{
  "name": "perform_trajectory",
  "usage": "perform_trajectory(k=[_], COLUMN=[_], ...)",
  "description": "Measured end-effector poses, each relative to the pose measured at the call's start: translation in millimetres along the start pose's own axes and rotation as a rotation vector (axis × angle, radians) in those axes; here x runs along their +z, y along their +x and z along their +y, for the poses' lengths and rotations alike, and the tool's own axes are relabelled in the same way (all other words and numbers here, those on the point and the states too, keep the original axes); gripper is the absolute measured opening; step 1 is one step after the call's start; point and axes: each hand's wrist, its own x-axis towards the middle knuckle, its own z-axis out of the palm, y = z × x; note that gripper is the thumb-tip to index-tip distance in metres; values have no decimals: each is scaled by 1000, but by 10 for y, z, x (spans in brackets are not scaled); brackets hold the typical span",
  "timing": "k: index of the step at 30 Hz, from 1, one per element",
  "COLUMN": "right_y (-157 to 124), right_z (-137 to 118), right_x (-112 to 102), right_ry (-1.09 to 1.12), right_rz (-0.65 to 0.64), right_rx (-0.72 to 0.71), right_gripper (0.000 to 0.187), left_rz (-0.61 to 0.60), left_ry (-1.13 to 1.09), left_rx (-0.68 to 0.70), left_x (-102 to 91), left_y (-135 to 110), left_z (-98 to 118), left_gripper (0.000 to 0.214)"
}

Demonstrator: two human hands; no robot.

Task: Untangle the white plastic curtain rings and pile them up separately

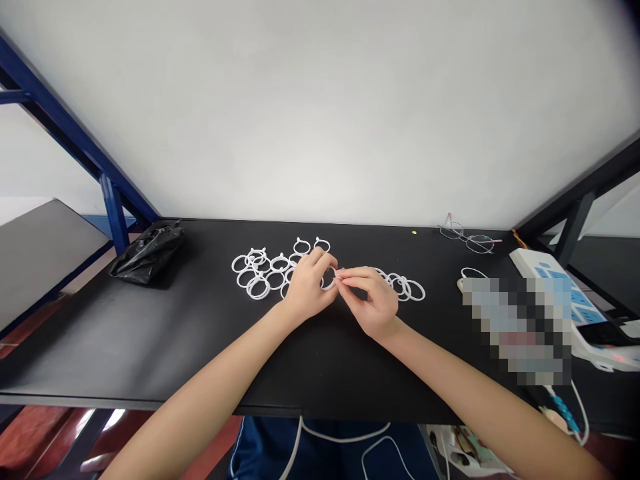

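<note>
Over the middle of the black table, my left hand [311, 283] is closed on a white plastic ring [329, 279]. My right hand [371, 300] meets it from the right, thumb and fingertips pinched together at the ring's edge. Whether a small part sits between those fingertips is hidden. Several similar white rings [257, 288], some with little knobs, lie loosely overlapping to the left of and behind my left hand. More white rings [416, 291] lie on the table just beyond my right hand, which partly covers them.
A crumpled black plastic bag [153, 252] lies at the table's left end. Eyeglasses [470, 240] rest at the back right. A white power strip [560, 293], cables and a pixelated object [520, 330] occupy the right side. A white wall [320, 133] rises behind the table [210, 353].
</note>
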Motion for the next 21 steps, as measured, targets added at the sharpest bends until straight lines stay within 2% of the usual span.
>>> perform_trajectory(k=[4, 10, 12, 16, 18, 21], right_y=[5, 8, 17, 37, 46, 59], right_z=[-38, 35, 92, 178, 184, 159], right_x=[11, -9, -48, -107, -107, -89], right_ry=[-16, -29, -54, -69, -83, -113], right_rz=[3, -48, -111, -356, -442, -503], right_rx=[-16, -43, -24, -3, -23, -41], right_gripper=[23, 25, 20, 13, 16, 25], left_rz=[57, -10, -24, -40, -49, -71], left_ry=[-11, -35, -46, -53, -53, -43], left_rx=[21, 17, 27, 66, 64, 46], left_x=[-23, -46, -61, -67, -59, -53], left_y=[-4, -20, -16, -8, -8, -12], left_z=[18, -32, -48, -59, -61, -68], left_gripper=[7, 12, 11, 12, 13, 15])
